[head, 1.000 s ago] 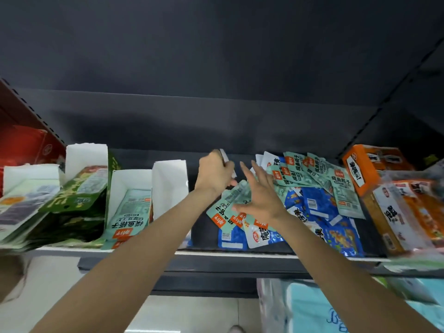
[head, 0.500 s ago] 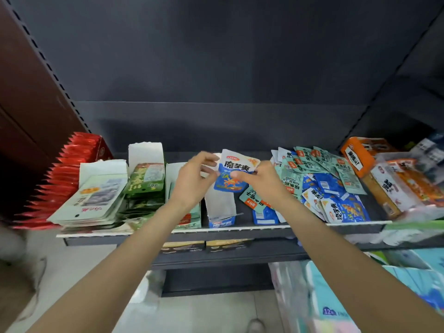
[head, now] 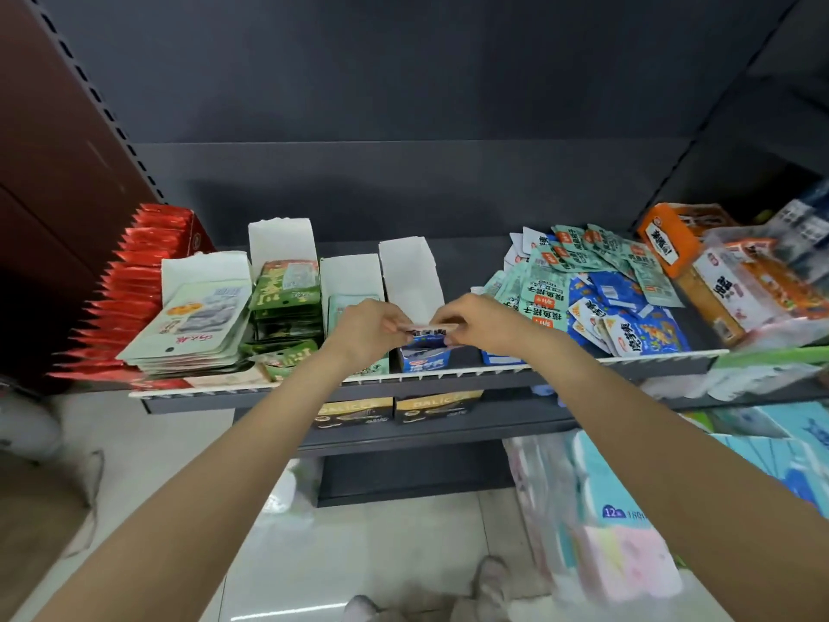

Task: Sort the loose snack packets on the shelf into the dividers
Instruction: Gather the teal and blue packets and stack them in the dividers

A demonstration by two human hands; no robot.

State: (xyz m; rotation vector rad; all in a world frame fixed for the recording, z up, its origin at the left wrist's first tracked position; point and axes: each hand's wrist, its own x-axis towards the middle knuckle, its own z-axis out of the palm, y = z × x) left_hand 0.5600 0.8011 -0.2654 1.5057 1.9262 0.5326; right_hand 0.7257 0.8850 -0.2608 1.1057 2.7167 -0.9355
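My left hand (head: 367,325) and my right hand (head: 477,323) together pinch a blue-and-white snack packet (head: 428,333) by its two ends. They hold it low over the front of a white paper divider (head: 410,273) in the middle of the shelf. Another blue packet (head: 425,359) stands in that divider's front. A loose heap of green packets (head: 545,289) and blue packets (head: 637,329) lies on the shelf to the right of my hands.
Other white dividers hold pale packets (head: 197,321), dark green packets (head: 287,289) and light green ones (head: 347,303). Red packets (head: 134,280) line the far left. Orange boxes (head: 673,235) and bagged goods crowd the right. The shelf's front rail (head: 448,374) runs below my hands.
My hands have lowered the blue packet from an upright hold above the shelf down to the front of the middle divider. The view has pulled back and tilted downward.
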